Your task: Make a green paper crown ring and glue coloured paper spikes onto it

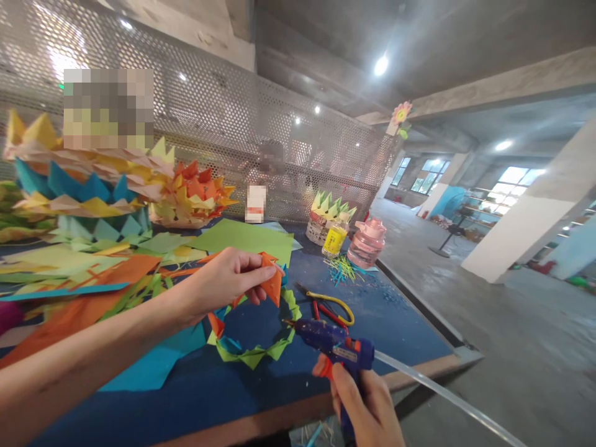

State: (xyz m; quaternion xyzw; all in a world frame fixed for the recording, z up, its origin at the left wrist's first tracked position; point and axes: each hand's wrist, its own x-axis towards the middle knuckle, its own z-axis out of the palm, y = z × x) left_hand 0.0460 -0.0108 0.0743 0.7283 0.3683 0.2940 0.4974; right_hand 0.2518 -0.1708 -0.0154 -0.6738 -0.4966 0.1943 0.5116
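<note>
My left hand pinches a folded orange paper piece above the far side of a paper ring. That ring, made of pointed green folds with some blue and orange ones, lies on the dark blue tabletop. In my right hand is a blue hot glue gun with an orange trigger, a long clear glue stick coming out of its back. The gun's nozzle points left, at the ring's right edge; whether it touches the ring I cannot tell.
Red-and-yellow-handled pliers lie beyond the glue gun. Farther back stand a yellow-labelled jar and a pink bottle. Stacked paper crowns and coloured sheets fill the left and back, before a perforated metal screen.
</note>
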